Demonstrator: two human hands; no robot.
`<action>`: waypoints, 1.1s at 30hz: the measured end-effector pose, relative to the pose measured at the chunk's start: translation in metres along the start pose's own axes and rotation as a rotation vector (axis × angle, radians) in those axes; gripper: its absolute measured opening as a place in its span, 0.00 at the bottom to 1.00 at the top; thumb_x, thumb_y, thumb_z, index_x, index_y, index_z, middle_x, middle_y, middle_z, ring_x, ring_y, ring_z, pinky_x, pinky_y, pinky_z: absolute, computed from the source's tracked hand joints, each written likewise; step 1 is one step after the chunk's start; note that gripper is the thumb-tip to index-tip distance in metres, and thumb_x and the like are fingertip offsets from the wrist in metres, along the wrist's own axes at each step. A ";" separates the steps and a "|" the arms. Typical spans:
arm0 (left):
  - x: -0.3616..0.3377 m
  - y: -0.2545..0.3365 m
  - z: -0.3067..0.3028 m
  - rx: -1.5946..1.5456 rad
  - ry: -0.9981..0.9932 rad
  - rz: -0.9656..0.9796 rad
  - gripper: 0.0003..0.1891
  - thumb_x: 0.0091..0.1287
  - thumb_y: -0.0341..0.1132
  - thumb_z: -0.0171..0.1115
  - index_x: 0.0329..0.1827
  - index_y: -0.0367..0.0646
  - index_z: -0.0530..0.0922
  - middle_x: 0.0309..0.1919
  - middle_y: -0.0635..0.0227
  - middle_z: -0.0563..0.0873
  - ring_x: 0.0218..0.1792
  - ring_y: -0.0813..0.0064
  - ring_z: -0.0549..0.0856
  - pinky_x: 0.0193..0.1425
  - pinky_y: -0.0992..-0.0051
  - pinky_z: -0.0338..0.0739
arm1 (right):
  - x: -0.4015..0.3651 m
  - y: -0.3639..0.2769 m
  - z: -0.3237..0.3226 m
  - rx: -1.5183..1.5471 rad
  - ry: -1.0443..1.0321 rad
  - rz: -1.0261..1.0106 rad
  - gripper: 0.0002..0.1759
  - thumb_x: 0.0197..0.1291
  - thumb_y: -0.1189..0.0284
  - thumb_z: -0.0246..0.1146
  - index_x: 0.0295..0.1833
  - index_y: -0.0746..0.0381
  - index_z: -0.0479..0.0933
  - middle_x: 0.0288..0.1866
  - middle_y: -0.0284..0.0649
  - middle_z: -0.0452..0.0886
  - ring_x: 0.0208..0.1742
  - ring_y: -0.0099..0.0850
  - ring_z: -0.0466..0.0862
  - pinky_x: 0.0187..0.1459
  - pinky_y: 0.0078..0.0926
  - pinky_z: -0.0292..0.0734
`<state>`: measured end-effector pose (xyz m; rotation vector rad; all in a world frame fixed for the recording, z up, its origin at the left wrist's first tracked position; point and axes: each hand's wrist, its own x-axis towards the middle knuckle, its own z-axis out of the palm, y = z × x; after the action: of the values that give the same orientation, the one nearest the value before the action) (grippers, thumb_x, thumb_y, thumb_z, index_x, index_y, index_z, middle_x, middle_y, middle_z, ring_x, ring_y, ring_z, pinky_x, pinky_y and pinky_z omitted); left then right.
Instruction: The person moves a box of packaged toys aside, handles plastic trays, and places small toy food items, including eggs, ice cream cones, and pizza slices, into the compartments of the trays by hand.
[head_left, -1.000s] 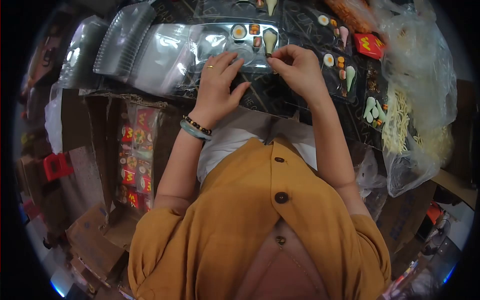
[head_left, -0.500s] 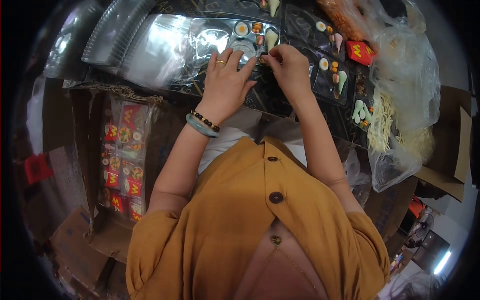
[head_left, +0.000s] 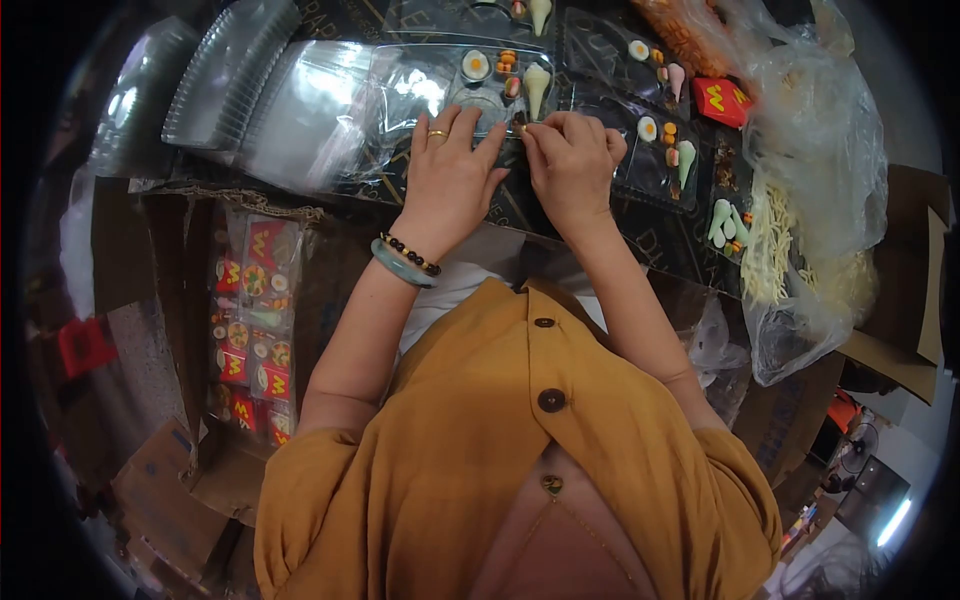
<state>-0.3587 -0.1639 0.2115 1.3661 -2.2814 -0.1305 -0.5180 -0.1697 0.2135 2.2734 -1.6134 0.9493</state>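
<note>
A clear plastic blister tray (head_left: 395,98) lies in front of me. In its pockets sit a toy fried egg (head_left: 476,66), toy burgers (head_left: 507,61), a small pink-and-green piece (head_left: 513,88) and a pale toy ice cream cone (head_left: 537,92). My left hand (head_left: 447,172) rests with spread fingers on the tray's near edge, over a round pocket. Just right of it, my right hand (head_left: 574,165) pinches thumb and forefinger together at the tray's near right corner. Something small and brown shows by those fingertips, too small to name.
Stacked clear trays (head_left: 225,75) stand on the left. More filled trays (head_left: 655,165) lie right, near a red fries box (head_left: 721,101) and a plastic bag (head_left: 815,170) with pale strips (head_left: 768,240). A carton with packed toy sets (head_left: 255,330) stands below left.
My right hand has turned and come slightly left and down, its fingertips still at the tray corner. My left hand stays on the tray. The whole view has shifted slightly.
</note>
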 end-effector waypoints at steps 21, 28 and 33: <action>0.002 0.002 0.003 -0.039 -0.015 0.007 0.20 0.56 0.32 0.61 0.54 0.43 0.74 0.54 0.58 0.72 0.59 0.58 0.69 0.66 0.54 0.57 | 0.000 -0.005 -0.009 -0.115 -0.236 0.004 0.13 0.53 0.71 0.61 0.46 0.57 0.78 0.44 0.33 0.75 0.50 0.32 0.72 0.57 0.44 0.53; 0.020 0.013 -0.003 0.005 -0.078 0.095 0.24 0.56 0.41 0.63 0.56 0.44 0.74 0.50 0.59 0.74 0.54 0.58 0.71 0.61 0.54 0.60 | -0.003 0.017 -0.033 -0.035 -0.170 0.070 0.15 0.49 0.68 0.63 0.45 0.59 0.78 0.45 0.36 0.75 0.51 0.34 0.73 0.57 0.43 0.53; 0.023 0.018 0.002 0.103 -0.087 0.113 0.24 0.59 0.48 0.60 0.56 0.45 0.74 0.52 0.58 0.73 0.55 0.56 0.70 0.63 0.54 0.58 | -0.023 0.114 -0.093 0.080 0.107 0.438 0.10 0.49 0.70 0.64 0.37 0.61 0.81 0.39 0.41 0.80 0.43 0.39 0.79 0.46 0.36 0.71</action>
<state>-0.3829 -0.1749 0.2230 1.3009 -2.4620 -0.0367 -0.6615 -0.1493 0.2494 1.9085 -2.1034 1.2255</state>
